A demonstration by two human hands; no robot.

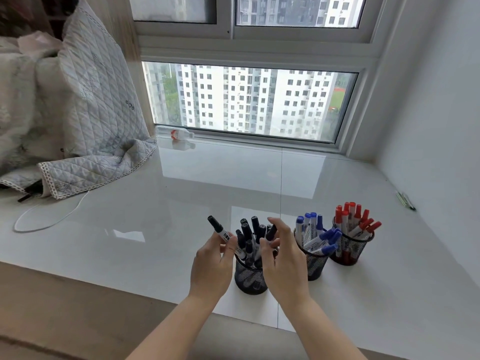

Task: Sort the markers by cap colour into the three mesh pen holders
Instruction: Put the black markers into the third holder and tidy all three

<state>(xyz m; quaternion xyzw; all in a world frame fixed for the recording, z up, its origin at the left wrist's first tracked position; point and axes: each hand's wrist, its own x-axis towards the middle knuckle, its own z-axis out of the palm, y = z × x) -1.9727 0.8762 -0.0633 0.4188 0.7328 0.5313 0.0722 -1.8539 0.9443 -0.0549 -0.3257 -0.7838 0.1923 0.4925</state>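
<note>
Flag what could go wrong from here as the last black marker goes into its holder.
The left hand holds a black marker beside the left holder, which is already packed, so pushing it in may lever others out. The right hand has fingers among those caps and could tip the holder. Nudged right, it could knock the blue holder.

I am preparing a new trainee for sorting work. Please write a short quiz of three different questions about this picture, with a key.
1. True or false: the left hand holds a black-capped marker.
2. Which holder stands farthest to the right? A. black markers holder B. blue markers holder C. red markers holder
3. Fill in: the right hand has its fingers at the ____-capped markers.

Key: 1 true; 2 C; 3 black.
</note>
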